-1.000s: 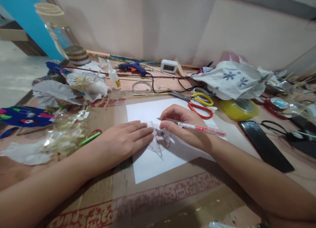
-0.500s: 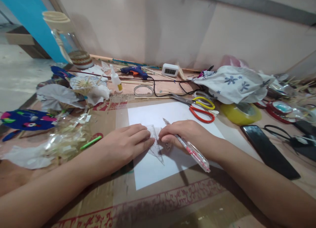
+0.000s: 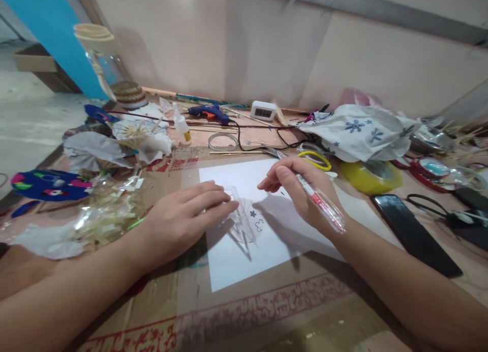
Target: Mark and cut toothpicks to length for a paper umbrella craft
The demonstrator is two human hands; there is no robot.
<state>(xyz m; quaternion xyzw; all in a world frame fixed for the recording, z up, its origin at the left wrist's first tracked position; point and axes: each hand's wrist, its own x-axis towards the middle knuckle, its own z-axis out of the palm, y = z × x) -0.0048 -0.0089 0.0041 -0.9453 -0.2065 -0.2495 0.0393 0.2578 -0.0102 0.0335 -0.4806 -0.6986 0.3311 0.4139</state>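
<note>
My left hand (image 3: pixel 190 214) has its fingers on a clear triangular set square (image 3: pixel 243 225), which looks slightly tilted up off the white paper (image 3: pixel 224 273) and casts a shadow there. Beside the set square a small dark flower (image 3: pixel 253 214) and a curly outline (image 3: pixel 260 225) are drawn on the sheet. My right hand (image 3: pixel 299 186) hovers above the paper's right part and holds a clear pen with red parts (image 3: pixel 322 207) slanting back over the wrist. The pen's tip is hidden behind the hand. Scissors with yellow and red handles (image 3: pixel 315 160) lie partly behind this hand.
Cardboard (image 3: pixel 152 301) lies under the paper. Behind stand a glue bottle (image 3: pixel 180 125), a blue glue gun (image 3: pixel 209 112) and a white digital clock (image 3: pixel 263 111). To the right are yellow tape (image 3: pixel 371 176), a phone (image 3: pixel 417 235) and flowered cloth (image 3: pixel 358 130); paper fans (image 3: pixel 93 151) crowd the left.
My right hand has lifted away from the set square, up and to the right with the pen, covering the red scissor handle. The set square has tilted, and the drawn flower now shows.
</note>
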